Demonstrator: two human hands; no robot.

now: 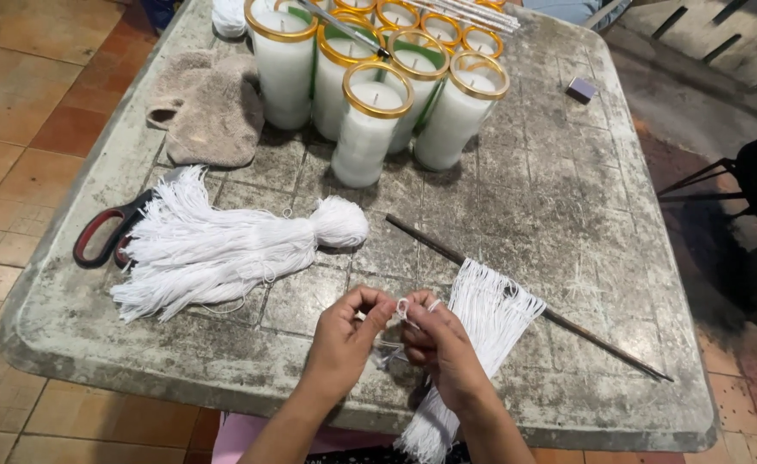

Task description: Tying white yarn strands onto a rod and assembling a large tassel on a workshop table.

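Scissors (107, 234) with red and black handles are seen at the left edge of the worn stone table (567, 223), partly covered by a large bundle of white string (223, 249) that is tied off into a rounded head at its right end. Behind that bundle, a grey cloth (211, 112) is laid flat, and just beside it a cluster of white candles in gold-rimmed glass jars (378, 94) is stood upright near the far edge.

At the near edge, the left hand (344, 339) is closed in a pinch, thumb against fingers, on a short piece of white string (401, 309). The same piece is grasped by the right hand (438, 344), with a small loop shown between the fingertips of both hands. A smaller bunch of cut white strings (481, 331) is spread beneath and just right of the right hand and is draped over the table's edge.

A thin dark rod (585, 335) is laid diagonally under that bunch, running toward the near right corner. Well apart, near the far right, a small grey box (581, 88) is set on the table.
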